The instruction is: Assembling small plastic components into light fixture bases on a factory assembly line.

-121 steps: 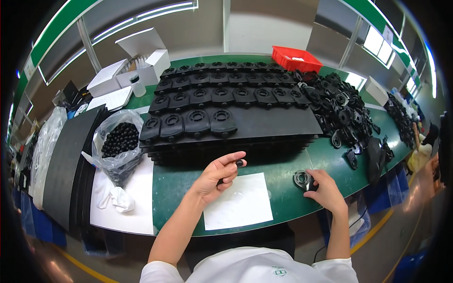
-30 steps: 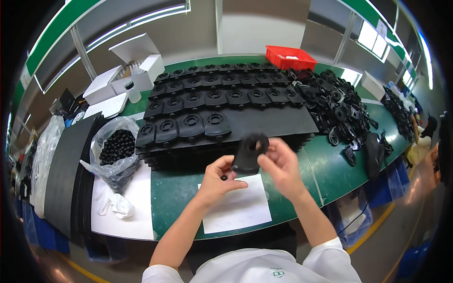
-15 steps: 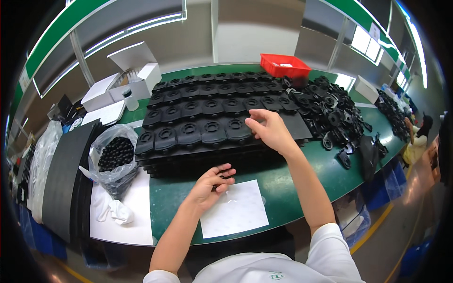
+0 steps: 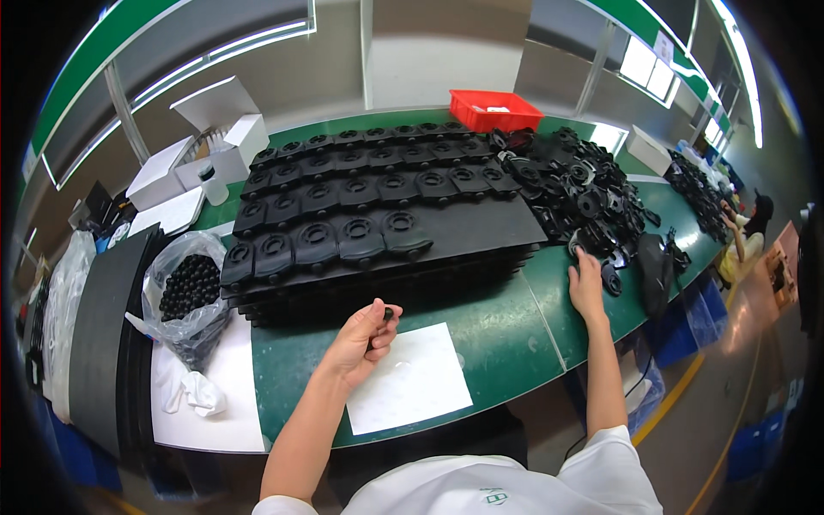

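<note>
My left hand (image 4: pixel 356 343) is curled above the white paper sheet (image 4: pixel 410 382), pinching a small black ball (image 4: pixel 388 314) between thumb and fingertips. Out to the right, my right hand (image 4: pixel 587 287) reaches the near edge of a heap of black plastic parts (image 4: pixel 592 184). Its fingertips close on one curved black plastic part (image 4: pixel 576 239). In front of me, rows of similar black parts with ring-shaped centres (image 4: pixel 358 230) lie on a stack of flat black boards (image 4: pixel 481 232). The last part in the nearest row sits slightly askew.
Left of the stack stands a clear plastic bag (image 4: pixel 159 300) of black balls (image 4: pixel 190 286), with a crumpled white glove (image 4: pixel 202 395) nearby. A red bin (image 4: pixel 495 110), white boxes (image 4: pixel 163 176) and a bottle (image 4: pixel 212 184) stand behind. Upright black boards (image 4: pixel 94 343) line the left. Another person sits far right.
My right hand has moved from the nearest row of parts to the heap on the right. My left fingers have closed more tightly around the ball. The view has shifted slightly rightward.
</note>
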A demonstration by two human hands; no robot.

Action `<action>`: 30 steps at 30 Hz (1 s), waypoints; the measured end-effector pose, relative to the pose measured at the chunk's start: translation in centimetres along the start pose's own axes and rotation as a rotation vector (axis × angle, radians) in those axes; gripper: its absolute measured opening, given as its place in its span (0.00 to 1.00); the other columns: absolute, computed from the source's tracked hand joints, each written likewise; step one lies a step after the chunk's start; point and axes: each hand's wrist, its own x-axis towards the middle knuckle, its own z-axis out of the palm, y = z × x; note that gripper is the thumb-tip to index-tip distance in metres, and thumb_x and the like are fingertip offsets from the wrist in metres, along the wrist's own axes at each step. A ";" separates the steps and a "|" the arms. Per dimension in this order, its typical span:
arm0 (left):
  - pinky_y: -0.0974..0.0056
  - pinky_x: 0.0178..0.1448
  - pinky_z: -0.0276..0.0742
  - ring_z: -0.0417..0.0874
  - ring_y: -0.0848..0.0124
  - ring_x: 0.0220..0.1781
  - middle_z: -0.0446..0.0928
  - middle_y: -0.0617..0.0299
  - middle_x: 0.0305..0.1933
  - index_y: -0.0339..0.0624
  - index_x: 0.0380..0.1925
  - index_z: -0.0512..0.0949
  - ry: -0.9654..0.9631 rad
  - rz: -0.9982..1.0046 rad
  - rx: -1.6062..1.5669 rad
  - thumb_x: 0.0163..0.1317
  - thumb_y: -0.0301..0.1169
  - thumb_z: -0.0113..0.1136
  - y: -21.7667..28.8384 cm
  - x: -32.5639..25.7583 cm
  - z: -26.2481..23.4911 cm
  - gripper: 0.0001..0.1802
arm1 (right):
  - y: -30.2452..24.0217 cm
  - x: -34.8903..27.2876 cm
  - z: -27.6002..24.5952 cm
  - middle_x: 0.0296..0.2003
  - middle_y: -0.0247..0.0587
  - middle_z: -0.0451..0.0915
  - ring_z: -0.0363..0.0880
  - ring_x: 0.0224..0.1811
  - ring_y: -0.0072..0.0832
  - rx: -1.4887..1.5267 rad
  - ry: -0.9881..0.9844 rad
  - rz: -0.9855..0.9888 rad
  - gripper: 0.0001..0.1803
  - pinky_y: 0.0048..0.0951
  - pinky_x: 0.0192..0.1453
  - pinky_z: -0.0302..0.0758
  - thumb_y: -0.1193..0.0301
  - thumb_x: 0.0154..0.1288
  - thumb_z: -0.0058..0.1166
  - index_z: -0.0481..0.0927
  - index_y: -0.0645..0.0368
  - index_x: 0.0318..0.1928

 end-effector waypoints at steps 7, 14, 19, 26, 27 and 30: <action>0.80 0.19 0.48 0.60 0.82 0.24 0.69 0.67 0.33 0.45 0.47 0.73 -0.002 0.030 -0.045 0.61 0.36 0.57 0.3 -0.2 0.5 0.15 | -6.4 -2.2 -3.6 0.34 0.49 0.80 0.76 0.37 0.45 0.098 -0.176 0.065 0.09 0.38 0.44 0.72 0.76 0.59 0.50 0.80 0.63 0.40; 0.80 0.18 0.47 0.62 0.84 0.23 0.73 0.65 0.37 0.42 0.46 0.73 -0.015 0.053 -0.028 0.60 0.30 0.57 0.3 -0.1 0.7 0.14 | -10.3 -0.6 -7.9 0.44 0.46 0.78 0.72 0.49 0.41 0.261 -0.502 -0.081 0.21 0.34 0.55 0.69 0.82 0.51 0.55 0.76 0.61 0.49; 0.80 0.17 0.47 0.61 0.81 0.23 0.72 0.62 0.36 0.41 0.41 0.73 0.019 0.056 -0.029 0.61 0.31 0.53 0.6 -0.2 1.3 0.10 | -9.7 -0.7 -8.3 0.49 0.45 0.74 0.70 0.51 0.40 0.154 -0.720 -0.106 0.25 0.34 0.53 0.69 0.81 0.45 0.60 0.75 0.59 0.49; 0.77 0.17 0.48 0.63 0.80 0.21 0.69 0.65 0.27 0.42 0.32 0.72 -0.057 0.040 0.007 0.58 0.35 0.48 0.2 -0.1 0.3 0.09 | -13.8 -0.7 -8.7 0.19 0.41 0.77 0.73 0.19 0.30 0.388 -0.700 0.007 0.08 0.29 0.27 0.69 0.74 0.49 0.61 0.80 0.65 0.31; 0.77 0.17 0.49 0.62 0.81 0.20 0.67 0.67 0.24 0.42 0.32 0.73 -0.035 0.032 0.076 0.59 0.34 0.48 0.1 -0.1 0.6 0.09 | -14.6 -1.2 -8.6 0.19 0.36 0.76 0.71 0.22 0.17 0.560 -0.766 0.234 0.08 0.22 0.26 0.67 0.74 0.52 0.60 0.79 0.67 0.30; 0.77 0.20 0.49 0.58 0.84 0.19 0.62 0.73 0.20 0.42 0.37 0.76 -0.017 0.176 0.448 0.62 0.38 0.51 -0.8 -0.2 1.7 0.12 | -17.9 -3.0 -6.9 0.26 0.29 0.77 0.70 0.26 0.11 0.992 -0.741 0.322 0.07 0.16 0.29 0.68 0.75 0.57 0.58 0.78 0.66 0.35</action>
